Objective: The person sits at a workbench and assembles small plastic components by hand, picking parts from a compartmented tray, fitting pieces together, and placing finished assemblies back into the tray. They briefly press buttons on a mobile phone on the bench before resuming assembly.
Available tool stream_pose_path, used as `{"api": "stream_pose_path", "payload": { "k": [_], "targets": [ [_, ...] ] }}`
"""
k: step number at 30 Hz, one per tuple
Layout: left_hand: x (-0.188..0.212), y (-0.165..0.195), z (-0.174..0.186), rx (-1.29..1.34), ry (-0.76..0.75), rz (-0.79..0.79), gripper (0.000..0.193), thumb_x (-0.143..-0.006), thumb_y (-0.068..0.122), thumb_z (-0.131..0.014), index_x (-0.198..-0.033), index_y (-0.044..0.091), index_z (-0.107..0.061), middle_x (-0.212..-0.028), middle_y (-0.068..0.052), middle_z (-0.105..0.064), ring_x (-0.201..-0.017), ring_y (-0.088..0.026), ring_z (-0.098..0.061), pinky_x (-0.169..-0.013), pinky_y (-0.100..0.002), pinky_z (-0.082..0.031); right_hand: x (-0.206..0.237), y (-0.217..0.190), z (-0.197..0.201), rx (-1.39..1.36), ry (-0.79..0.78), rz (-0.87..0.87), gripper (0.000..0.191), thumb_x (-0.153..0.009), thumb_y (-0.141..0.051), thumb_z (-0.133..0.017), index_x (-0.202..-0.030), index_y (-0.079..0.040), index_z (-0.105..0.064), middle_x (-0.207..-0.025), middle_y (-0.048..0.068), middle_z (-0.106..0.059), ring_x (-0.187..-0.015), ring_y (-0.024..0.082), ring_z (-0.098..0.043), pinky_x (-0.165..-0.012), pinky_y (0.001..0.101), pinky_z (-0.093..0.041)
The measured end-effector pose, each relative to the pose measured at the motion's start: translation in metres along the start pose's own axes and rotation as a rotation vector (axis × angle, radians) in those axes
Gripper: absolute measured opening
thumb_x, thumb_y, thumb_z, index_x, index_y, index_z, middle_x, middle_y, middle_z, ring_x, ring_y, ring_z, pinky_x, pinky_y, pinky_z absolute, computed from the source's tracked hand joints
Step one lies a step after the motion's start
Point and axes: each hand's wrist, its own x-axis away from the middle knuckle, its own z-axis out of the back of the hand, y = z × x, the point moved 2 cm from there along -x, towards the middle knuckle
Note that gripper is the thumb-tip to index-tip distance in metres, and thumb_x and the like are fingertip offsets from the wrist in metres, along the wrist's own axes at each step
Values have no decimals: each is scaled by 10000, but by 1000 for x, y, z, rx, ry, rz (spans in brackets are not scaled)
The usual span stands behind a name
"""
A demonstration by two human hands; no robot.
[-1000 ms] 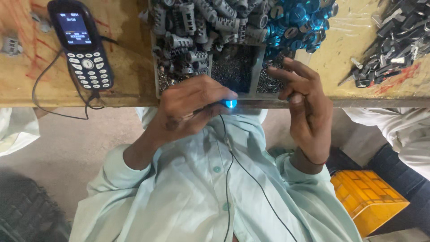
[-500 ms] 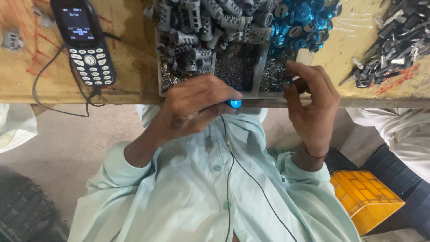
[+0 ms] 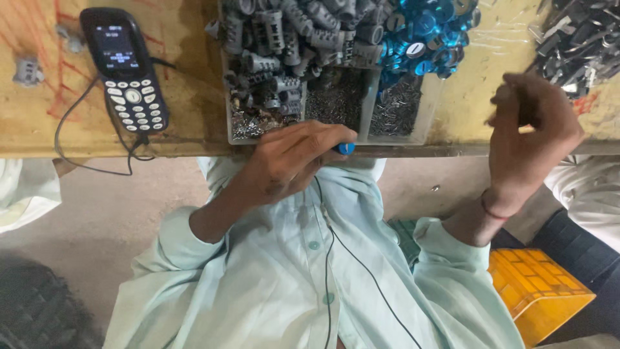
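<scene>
My left hand (image 3: 290, 161) sits at the table's front edge, fingers closed around a small blue part (image 3: 345, 148) whose tip shows past my fingertips. My right hand (image 3: 529, 126) is raised at the right over the yellowish table top, fingers curled and blurred; whether anything is in them is hidden. Between the hands stands a clear divided tray (image 3: 400, 139) with grey ribbed cylinders (image 3: 284, 39), shiny blue caps (image 3: 426, 32) and small dark pins (image 3: 336, 103).
A dark keypad phone (image 3: 126, 71) with a black cable lies on the wooden table (image 3: 187, 64) at the left. A heap of dark metal parts (image 3: 581, 39) lies at the far right. A yellow crate (image 3: 536, 291) stands on the floor. An earphone wire (image 3: 361, 265) runs down my shirt.
My right hand has left the tray's front edge and swung right and up, toward the dark metal parts. My left hand has kept still with the blue part.
</scene>
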Motion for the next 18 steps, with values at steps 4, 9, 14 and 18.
{"api": "stream_pose_path", "payload": {
  "k": [4, 9, 14, 18],
  "targets": [
    [-2, -2, -4, -11, -6, 22, 457, -887, -145, -765, -1283, 2, -590, -1167, -133, -677, -1040, -295, -717, -894, -384, -606, -5, -18, 4, -179, -96, -53, 91, -1096, 41, -665, -1186, 44, -681, -928, 82, -678, -746, 95, -633, -664, 222, -473],
    [-3, 12, -8, -100, -31, -36, 475, -884, -134, -731, -1323, -39, -578, -1217, -174, -649, -1108, -342, -687, -944, -433, -593, 47, -60, -48, -238, -411, 109, 324, -884, -112, -820, -1104, 33, -631, -928, 98, -675, -771, 135, -660, -706, 284, -534],
    [-2, 23, -10, -221, -92, -97, 495, -855, -58, -728, -1327, -63, -577, -1262, -201, -649, -1113, -353, -680, -940, -443, -586, 59, -59, -64, -554, -410, 70, 215, -980, -4, -767, -1091, -11, -582, -964, 90, -689, -771, 111, -656, -696, 253, -551],
    [-3, 20, -13, -202, -102, -74, 402, -920, -86, -727, -1289, -35, -575, -1279, -178, -656, -1131, -335, -682, -950, -419, -587, 68, -49, -64, -505, -499, -114, 229, -960, -2, -728, -1132, 17, -577, -984, 90, -705, -832, 106, -713, -722, 262, -607]
  ]
}}
